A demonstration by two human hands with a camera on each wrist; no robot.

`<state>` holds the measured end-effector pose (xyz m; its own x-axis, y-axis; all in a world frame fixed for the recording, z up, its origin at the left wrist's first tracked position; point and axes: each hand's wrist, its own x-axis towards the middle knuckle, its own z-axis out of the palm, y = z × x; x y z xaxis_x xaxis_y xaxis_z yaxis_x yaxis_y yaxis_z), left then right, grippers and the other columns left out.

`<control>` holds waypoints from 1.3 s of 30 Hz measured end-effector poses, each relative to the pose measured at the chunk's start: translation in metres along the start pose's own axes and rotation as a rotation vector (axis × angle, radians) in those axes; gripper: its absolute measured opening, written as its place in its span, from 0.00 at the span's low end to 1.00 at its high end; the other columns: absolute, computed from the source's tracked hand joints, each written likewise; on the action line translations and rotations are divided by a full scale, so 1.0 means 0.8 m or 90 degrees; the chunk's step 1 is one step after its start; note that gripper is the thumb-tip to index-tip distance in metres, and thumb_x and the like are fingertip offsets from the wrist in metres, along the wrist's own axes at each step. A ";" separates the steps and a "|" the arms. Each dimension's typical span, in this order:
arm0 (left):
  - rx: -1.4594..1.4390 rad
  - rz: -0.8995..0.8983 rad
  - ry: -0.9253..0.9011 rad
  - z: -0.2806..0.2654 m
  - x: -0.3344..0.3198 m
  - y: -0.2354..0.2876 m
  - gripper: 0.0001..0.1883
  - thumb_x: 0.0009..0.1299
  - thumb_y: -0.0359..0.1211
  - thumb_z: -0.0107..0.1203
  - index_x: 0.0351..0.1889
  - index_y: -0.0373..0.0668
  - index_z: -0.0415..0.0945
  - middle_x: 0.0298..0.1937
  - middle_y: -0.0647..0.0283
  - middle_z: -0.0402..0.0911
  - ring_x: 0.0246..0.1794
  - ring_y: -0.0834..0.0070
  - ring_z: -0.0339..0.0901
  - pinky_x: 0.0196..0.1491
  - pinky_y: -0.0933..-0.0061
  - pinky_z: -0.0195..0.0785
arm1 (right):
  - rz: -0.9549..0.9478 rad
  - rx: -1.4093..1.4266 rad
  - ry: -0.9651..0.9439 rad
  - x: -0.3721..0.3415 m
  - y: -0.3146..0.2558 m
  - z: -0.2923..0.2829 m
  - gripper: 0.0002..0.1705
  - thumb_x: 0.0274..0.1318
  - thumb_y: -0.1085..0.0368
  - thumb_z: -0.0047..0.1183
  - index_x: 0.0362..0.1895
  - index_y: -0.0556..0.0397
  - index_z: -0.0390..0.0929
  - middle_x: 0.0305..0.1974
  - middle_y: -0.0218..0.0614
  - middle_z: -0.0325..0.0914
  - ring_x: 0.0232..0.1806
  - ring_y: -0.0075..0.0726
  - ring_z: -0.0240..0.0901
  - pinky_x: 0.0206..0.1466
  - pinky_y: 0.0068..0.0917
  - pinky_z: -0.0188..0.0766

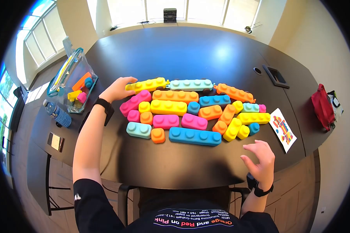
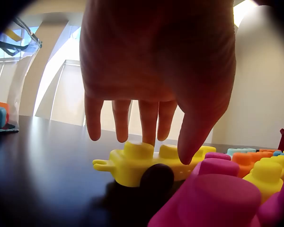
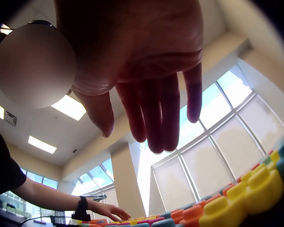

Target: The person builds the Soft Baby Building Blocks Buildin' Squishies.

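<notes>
Three toy train cars on wheels stand hooked in a row: a yellow train car (image 1: 148, 85), a pale green one (image 1: 190, 85) and an orange one (image 1: 234, 93). My left hand (image 1: 122, 88) is at the left end of the yellow car. In the left wrist view its thumb (image 2: 191, 142) lies on the car's near side and a finger passes behind the far side, pinching it. My right hand (image 1: 260, 159) hovers over the table's near right, fingers loosely bent, holding nothing. Before the train lie several soft blocks, among them a long blue block (image 1: 195, 136) and a yellow block (image 1: 168, 107).
On the left stand a clear zip bag (image 1: 72, 87) with a few blocks inside, a water bottle (image 1: 57, 113) and a small dark notebook-like item (image 1: 56, 142). A picture card (image 1: 282, 130) lies right of the blocks. A red bag (image 1: 322, 108) is at the far right.
</notes>
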<state>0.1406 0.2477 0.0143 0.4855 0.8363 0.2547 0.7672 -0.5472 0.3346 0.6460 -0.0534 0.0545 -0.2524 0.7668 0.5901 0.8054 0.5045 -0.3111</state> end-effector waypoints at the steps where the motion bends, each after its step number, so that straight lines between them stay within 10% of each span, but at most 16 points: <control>1: -0.001 0.004 0.001 0.000 0.005 0.001 0.26 0.66 0.34 0.70 0.61 0.37 0.81 0.57 0.49 0.87 0.59 0.49 0.83 0.65 0.57 0.75 | 0.009 0.001 0.000 -0.004 -0.003 -0.005 0.16 0.50 0.64 0.76 0.43 0.54 0.88 0.37 0.39 0.87 0.41 0.50 0.84 0.60 0.49 0.79; 7: -0.027 -0.143 -0.120 0.013 0.023 0.002 0.28 0.63 0.34 0.72 0.61 0.38 0.81 0.57 0.46 0.86 0.59 0.48 0.83 0.62 0.58 0.76 | 0.031 -0.009 -0.023 -0.020 0.008 -0.013 0.17 0.50 0.63 0.77 0.43 0.53 0.88 0.37 0.38 0.87 0.41 0.49 0.85 0.60 0.49 0.80; 13: 0.060 -0.136 0.026 0.012 0.014 -0.028 0.31 0.62 0.33 0.72 0.64 0.39 0.76 0.57 0.44 0.85 0.59 0.45 0.82 0.62 0.55 0.76 | 0.047 0.042 -0.044 -0.026 0.019 -0.015 0.17 0.50 0.62 0.77 0.42 0.53 0.88 0.37 0.39 0.88 0.41 0.51 0.84 0.59 0.47 0.80; 18: -0.095 -0.001 0.178 -0.038 -0.034 0.113 0.28 0.62 0.31 0.72 0.61 0.37 0.78 0.55 0.46 0.85 0.58 0.46 0.83 0.61 0.55 0.77 | 0.154 0.071 -0.042 -0.033 0.031 -0.015 0.21 0.49 0.60 0.78 0.46 0.54 0.88 0.41 0.39 0.89 0.44 0.51 0.84 0.56 0.44 0.79; 27: -0.036 0.056 -0.091 0.018 -0.171 0.314 0.30 0.57 0.33 0.70 0.60 0.47 0.78 0.57 0.58 0.83 0.60 0.55 0.81 0.56 0.56 0.80 | 0.006 0.059 -0.209 0.000 0.004 0.011 0.34 0.51 0.50 0.78 0.60 0.50 0.83 0.58 0.38 0.84 0.56 0.49 0.80 0.65 0.43 0.74; 39: -0.057 0.042 -0.164 0.084 -0.153 0.354 0.28 0.63 0.34 0.70 0.62 0.44 0.77 0.58 0.59 0.81 0.62 0.57 0.79 0.57 0.57 0.80 | -0.064 0.010 -0.293 0.001 0.003 0.052 0.24 0.61 0.59 0.69 0.59 0.50 0.83 0.54 0.34 0.83 0.52 0.44 0.80 0.62 0.40 0.72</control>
<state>0.3268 -0.0074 0.0168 0.6326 0.7732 0.0434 0.6957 -0.5920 0.4069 0.6252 -0.0353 0.0232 -0.5437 0.8080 0.2269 0.7572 0.5889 -0.2825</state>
